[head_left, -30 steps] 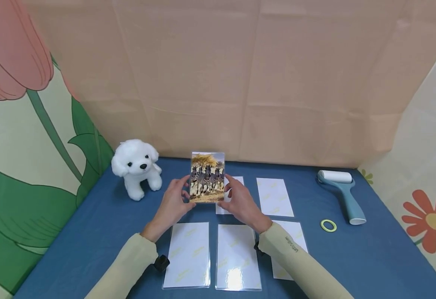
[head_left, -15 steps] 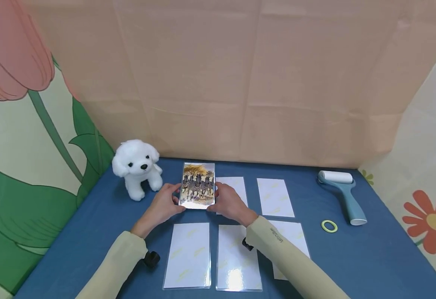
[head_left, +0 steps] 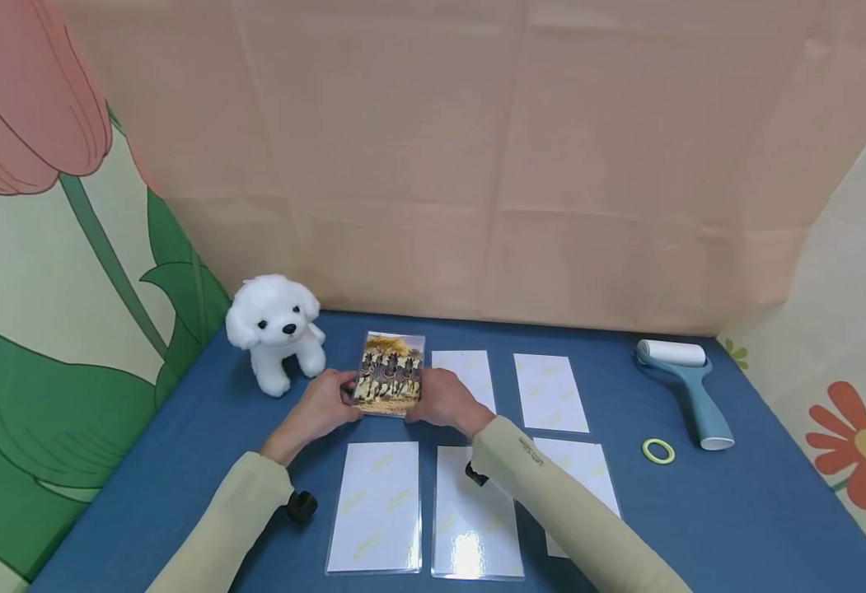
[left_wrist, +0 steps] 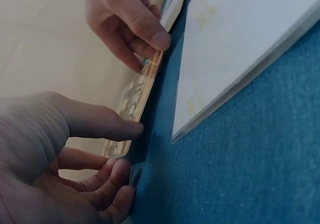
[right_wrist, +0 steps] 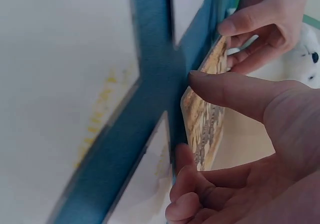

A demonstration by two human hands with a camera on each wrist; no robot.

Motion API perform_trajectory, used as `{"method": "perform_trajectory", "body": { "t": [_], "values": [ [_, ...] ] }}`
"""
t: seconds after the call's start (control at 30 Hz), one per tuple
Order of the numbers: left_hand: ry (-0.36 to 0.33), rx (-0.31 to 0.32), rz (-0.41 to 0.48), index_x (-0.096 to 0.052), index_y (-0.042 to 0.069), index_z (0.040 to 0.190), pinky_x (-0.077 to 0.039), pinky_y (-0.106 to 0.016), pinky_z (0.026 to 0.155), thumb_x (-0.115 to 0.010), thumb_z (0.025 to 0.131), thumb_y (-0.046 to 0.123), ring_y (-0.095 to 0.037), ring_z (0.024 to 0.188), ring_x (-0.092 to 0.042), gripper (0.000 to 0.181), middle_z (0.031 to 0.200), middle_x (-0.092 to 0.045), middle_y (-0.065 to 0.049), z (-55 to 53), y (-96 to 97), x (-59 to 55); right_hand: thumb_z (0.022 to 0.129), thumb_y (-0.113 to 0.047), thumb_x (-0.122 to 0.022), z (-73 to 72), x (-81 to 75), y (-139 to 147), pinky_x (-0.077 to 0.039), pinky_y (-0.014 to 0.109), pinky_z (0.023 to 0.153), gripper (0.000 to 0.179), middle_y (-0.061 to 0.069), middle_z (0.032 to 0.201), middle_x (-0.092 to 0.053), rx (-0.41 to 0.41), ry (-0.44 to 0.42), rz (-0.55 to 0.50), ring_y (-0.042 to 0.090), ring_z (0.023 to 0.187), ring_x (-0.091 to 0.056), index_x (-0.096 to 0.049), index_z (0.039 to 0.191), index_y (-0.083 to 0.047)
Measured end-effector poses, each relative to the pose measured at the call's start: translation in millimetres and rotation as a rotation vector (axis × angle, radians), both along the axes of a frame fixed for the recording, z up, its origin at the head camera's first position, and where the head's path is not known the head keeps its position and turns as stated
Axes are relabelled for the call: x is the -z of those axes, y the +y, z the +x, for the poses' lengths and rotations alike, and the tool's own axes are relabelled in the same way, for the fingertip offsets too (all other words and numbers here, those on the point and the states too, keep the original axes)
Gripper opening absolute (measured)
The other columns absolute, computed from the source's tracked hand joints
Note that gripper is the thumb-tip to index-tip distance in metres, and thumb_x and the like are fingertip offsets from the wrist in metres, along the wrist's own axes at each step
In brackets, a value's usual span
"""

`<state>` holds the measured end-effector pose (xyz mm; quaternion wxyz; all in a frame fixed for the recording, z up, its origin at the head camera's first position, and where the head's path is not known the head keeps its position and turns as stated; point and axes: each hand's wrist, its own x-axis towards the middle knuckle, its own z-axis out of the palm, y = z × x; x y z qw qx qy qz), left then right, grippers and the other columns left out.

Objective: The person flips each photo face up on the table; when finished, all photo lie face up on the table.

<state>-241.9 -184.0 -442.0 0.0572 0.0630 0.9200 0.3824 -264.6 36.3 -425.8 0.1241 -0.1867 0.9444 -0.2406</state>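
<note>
A laminated zebra picture card (head_left: 390, 375) is at the back of the blue table, picture side up, just right of the white plush dog (head_left: 273, 329). My left hand (head_left: 319, 409) pinches its left edge between thumb and fingers. The right hand (head_left: 446, 400) grips the opposite edge, near its lower corner. In the left wrist view the card (left_wrist: 132, 96) lies close above the cloth; whether it touches cannot be told. Beside the right hand, a white-backed card (head_left: 470, 375) is partly covered by that hand.
White-backed laminated cards stand in rows: one at the back right (head_left: 550, 393), two in front (head_left: 375, 506) (head_left: 475, 515), and one partly under the right sleeve (head_left: 584, 473). Farther right lie a yellow-green ring (head_left: 658, 450) and a blue-handled lint roller (head_left: 692, 395).
Both hands have carried the zebra picture card left and down toward the tabletop, uncovering more of the white-backed card at the back. The view has shifted slightly.
</note>
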Motion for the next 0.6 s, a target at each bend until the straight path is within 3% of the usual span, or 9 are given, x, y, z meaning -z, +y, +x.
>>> {"method": "perform_trajectory", "body": {
  "t": [0.13, 0.3, 0.47, 0.6],
  "values": [
    [0.007, 0.009, -0.048, -0.052, -0.014, 0.138, -0.044, -0.037, 0.069, -0.079, 0.082, 0.002, -0.024, 0.082, -0.052, 0.065, 0.107, -0.058, -0.015, -2.5, -1.3, 0.4, 0.081, -0.021, -0.086, -2.7, -2.0, -3.7, -0.042, 0.031, 0.052, 0.025, 0.000, 0.064, -0.055, 0.010, -0.031, 0.003, 0.015, 0.051, -0.049, -0.064, 0.079, -0.009],
    [-0.005, 0.014, -0.099, -0.053, -0.016, 0.136, -0.046, -0.040, 0.076, -0.080, 0.082, 0.005, -0.026, 0.089, -0.052, 0.064, 0.108, -0.061, -0.014, -6.0, -2.3, 1.5, 0.082, -0.025, -0.085, -6.1, -1.5, -10.3, -0.035, 0.030, 0.049, 0.040, -0.002, 0.058, -0.044, 0.025, -0.042, 0.069, 0.014, 0.049, -0.038, -0.052, 0.062, -0.014],
    [-0.028, 0.010, -0.105, -0.054, -0.016, 0.134, -0.049, -0.042, 0.080, -0.081, 0.081, 0.005, -0.026, 0.091, -0.057, 0.063, 0.111, -0.064, -0.016, -9.1, -2.3, 1.5, 0.080, -0.027, -0.087, -7.8, -2.4, -14.3, -0.038, 0.032, 0.051, 0.034, 0.000, 0.061, -0.051, 0.031, -0.037, 0.113, 0.015, 0.053, -0.043, -0.059, 0.066, -0.013],
    [-0.056, 0.006, -0.104, -0.054, -0.015, 0.136, -0.050, -0.042, 0.081, -0.081, 0.082, 0.006, -0.027, 0.095, -0.058, 0.064, 0.115, -0.065, -0.018, -10.6, -3.1, 1.3, 0.081, -0.029, -0.086, -9.2, -1.6, -16.1, -0.037, 0.032, 0.051, 0.036, -0.001, 0.057, -0.047, 0.025, -0.042, 0.135, 0.015, 0.053, -0.041, -0.058, 0.064, -0.012]
  ]
}}
